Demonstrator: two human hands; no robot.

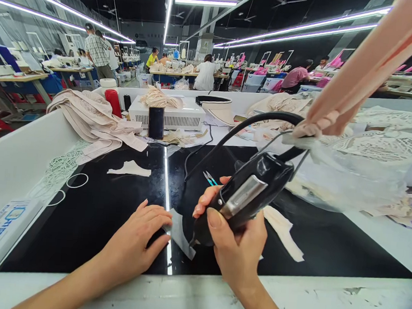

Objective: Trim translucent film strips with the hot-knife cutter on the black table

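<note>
My right hand (pixel 238 242) is wrapped around a black corded hand tool (pixel 249 196) with a metal plate on its side. The tool tilts down to the left, and its tip meets the lower end of a small grey fabric piece (pixel 180 233) on the black mat (pixel 78 230). My left hand (pixel 138 237) lies palm down, fingers stretched out, its fingertips touching the grey piece's left edge. A pink fabric strap (pixel 369 72) is knotted at the tool's upper end, where a thick black cable (pixel 244 122) leaves it.
Cut cream pieces lie left (pixel 129 168) and right (pixel 285 232). Small turquoise-handled snips (pixel 210 178) are behind the tool. Pale green elastic loops (pixel 60 171) and a white box (pixel 3 229) line the left edge. A phone (pixel 156 123) leans on a white machine (pixel 191 117). Bagged fabric (pixel 358 166) is at right.
</note>
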